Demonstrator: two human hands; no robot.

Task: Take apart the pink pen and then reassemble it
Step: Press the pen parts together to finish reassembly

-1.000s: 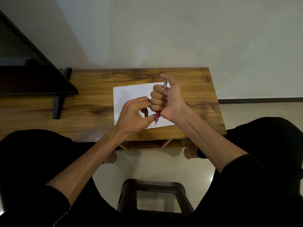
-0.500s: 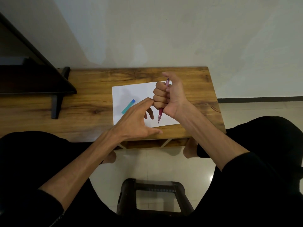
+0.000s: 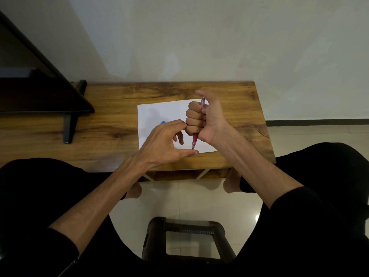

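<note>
My right hand (image 3: 203,118) is closed in a fist around the pink pen (image 3: 194,141), held nearly upright over a white sheet of paper (image 3: 157,112). The pen's tip end sticks out below the fist and its top end shows above the fingers. My left hand (image 3: 165,142) is just left of and below the fist, fingers curved, thumb tip touching or right beside the pen's tip. A small blue piece (image 3: 162,122) lies on the paper, mostly hidden behind my left hand.
The paper lies on a wooden table (image 3: 111,108) against a white wall. A dark shelf with a black bracket (image 3: 69,124) stands at the left. A black stool (image 3: 189,238) sits on the tiled floor between my knees.
My left hand left the pen's lower end, dropped toward the table edge, then came back with its thumb at the tip. The blue piece showed, then was mostly covered again. The right fist shifted slightly.
</note>
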